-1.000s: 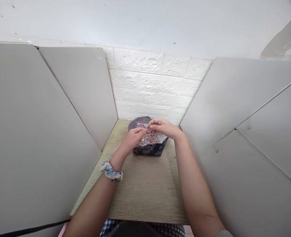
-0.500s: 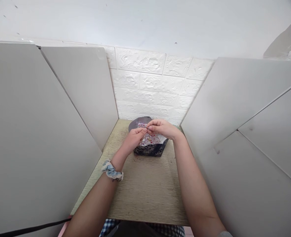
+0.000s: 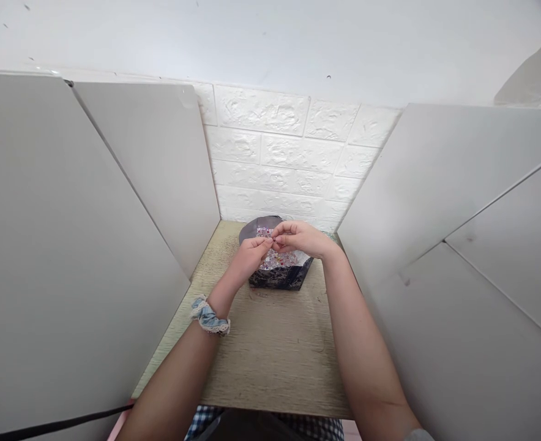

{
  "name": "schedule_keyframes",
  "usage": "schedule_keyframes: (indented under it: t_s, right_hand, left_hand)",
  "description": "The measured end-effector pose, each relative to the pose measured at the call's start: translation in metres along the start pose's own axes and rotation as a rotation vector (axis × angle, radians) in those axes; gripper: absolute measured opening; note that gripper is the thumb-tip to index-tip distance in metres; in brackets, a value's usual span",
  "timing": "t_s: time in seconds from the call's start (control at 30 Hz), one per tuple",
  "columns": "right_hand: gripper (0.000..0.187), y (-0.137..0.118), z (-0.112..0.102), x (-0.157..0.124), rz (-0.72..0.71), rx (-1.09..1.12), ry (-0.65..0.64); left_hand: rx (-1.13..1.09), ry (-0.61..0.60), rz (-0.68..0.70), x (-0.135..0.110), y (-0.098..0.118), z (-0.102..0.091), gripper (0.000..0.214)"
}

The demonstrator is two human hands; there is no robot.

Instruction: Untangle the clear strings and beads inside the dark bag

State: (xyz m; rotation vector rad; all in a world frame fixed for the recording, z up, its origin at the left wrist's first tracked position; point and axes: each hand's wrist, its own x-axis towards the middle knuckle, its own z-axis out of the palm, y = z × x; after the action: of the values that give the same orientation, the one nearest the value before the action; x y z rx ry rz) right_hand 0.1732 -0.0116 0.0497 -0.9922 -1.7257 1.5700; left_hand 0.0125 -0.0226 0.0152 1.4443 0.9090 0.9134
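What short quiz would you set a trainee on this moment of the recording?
1. True or false: the left hand lies flat on the table.
2. What is on the left wrist? A a watch; B a blue scrunchie; C nothing.
3. Over what do the fingertips of the left hand and the right hand meet?
Key: 1 false, it is pinched shut above the box; 2 B; 3 the dark box of small beads.
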Motion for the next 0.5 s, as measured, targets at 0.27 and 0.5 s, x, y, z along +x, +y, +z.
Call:
schedule_keyframes:
  t_s: [0.27, 0.5]
  right_hand:
    - [0.009, -0.0079, 0.0058, -0.002, 0.045, -0.087, 0.043]
    - [0.009, -0.0095, 0.0069, -0.0021, 0.067, -0.129, 0.059]
  left_hand:
    - [0.034, 0.025, -0.006, 0.0001, 0.0007, 0.0002, 0.034]
    - [0.077, 0.044, -0.012, 0.0004, 0.001, 0.0001, 0.035]
